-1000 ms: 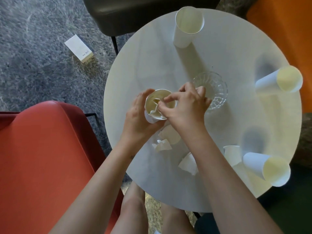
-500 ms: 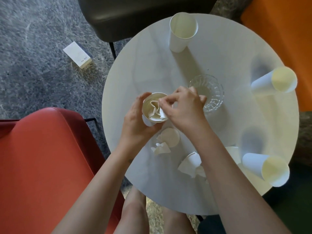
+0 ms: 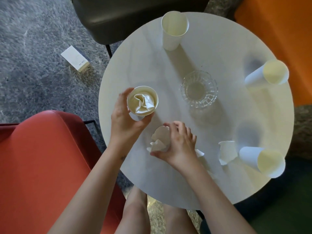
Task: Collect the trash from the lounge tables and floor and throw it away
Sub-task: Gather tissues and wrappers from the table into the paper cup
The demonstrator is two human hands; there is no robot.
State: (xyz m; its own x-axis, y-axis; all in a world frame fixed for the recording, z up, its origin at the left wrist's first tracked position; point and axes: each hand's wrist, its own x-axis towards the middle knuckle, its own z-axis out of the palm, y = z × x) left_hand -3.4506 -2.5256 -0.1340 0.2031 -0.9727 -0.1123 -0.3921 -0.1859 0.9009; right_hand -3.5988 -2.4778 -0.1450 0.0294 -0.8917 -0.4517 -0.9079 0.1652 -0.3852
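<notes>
While my left grip point(image 3: 125, 119) held the stuffed cup point(image 3: 142, 100), my right grip point(image 3: 179, 146) curled round torn scraps point(image 3: 159, 141); three cups point(image 3: 174, 29) and a floor box point(image 3: 75, 58) were left.

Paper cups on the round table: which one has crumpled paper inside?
The cup that the left hand holds, near the table's left edge. Crumpled paper fills it; the three other whole cups show empty insides.
</notes>
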